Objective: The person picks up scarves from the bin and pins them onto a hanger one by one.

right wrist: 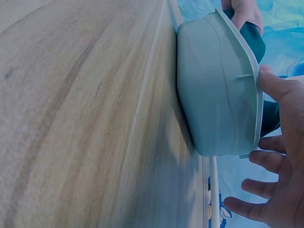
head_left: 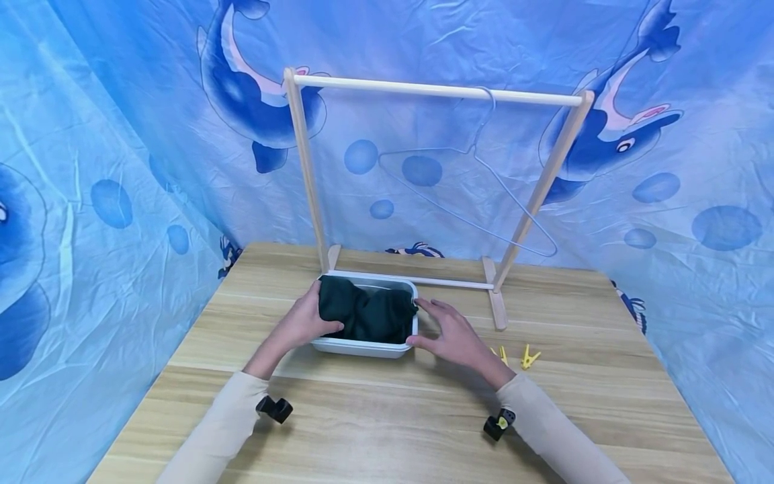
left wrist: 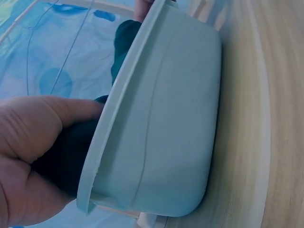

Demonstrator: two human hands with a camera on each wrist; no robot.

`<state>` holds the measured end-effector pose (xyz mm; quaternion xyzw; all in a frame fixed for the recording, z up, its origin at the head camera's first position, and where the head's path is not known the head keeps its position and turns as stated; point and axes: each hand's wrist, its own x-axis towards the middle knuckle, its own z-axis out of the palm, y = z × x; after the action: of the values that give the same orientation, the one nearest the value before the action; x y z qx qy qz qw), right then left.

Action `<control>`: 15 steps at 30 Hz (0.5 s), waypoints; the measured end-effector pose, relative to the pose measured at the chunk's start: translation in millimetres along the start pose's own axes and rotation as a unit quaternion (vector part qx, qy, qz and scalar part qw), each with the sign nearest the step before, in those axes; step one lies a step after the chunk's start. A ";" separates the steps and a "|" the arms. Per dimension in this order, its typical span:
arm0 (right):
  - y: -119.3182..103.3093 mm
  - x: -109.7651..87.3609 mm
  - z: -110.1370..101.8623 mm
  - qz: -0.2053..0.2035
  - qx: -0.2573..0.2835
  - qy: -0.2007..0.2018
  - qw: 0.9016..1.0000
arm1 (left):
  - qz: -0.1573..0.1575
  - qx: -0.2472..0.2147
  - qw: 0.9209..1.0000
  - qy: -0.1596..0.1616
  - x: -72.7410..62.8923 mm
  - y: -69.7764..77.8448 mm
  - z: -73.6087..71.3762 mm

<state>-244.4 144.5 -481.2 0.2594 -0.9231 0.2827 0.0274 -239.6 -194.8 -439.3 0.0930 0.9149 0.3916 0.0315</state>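
Note:
A pale plastic basin (head_left: 363,348) stands on the wooden table with a bunched dark green cloth (head_left: 377,319) inside it. At the basin's left end my left hand (head_left: 304,321) grips the cloth, its thumb lying over the fabric; the left wrist view shows the cloth (left wrist: 66,154) between thumb and palm. My right hand (head_left: 452,337) is at the opposite end, its fingers spread. In the right wrist view the thumb of that hand (right wrist: 289,142) touches the basin's rim (right wrist: 256,95). The cloth's lower folds are hidden by the basin wall.
Behind the basin rises a wooden rack (head_left: 308,168), with a wire hanger (head_left: 478,158) on its top bar. Two yellow clothespins (head_left: 529,357) lie right of my right hand. A blue curtain (head_left: 121,168) with whale prints surrounds the table (head_left: 375,430).

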 end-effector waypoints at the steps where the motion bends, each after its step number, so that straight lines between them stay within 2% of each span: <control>1: -0.4 -0.1 -0.3 -0.001 0.000 0.001 1.000 | 0.004 0.003 1.000 0.014 -0.6 0.4 1.1; 5: -1.5 -0.5 -0.8 -0.001 -0.001 0.003 1.000 | 0.035 -0.001 0.997 0.066 -3.2 1.7 4.7; 7: -1.6 -0.9 -0.7 -0.003 -0.003 0.004 1.000 | 0.058 0.007 0.995 0.082 -4.1 2.3 5.3; 11: -0.5 -0.8 0.7 -0.003 -0.009 0.006 1.000 | 0.102 0.047 0.989 0.100 -3.5 3.6 4.0; 15: 0.3 -0.6 2.0 -0.004 -0.010 0.009 1.000 | 0.115 0.075 0.984 0.113 -1.9 5.0 1.6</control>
<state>-243.8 143.9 -483.1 0.2603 -0.9244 0.2759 0.0389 -236.8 -190.7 -436.8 0.1552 0.9223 0.3312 -0.1245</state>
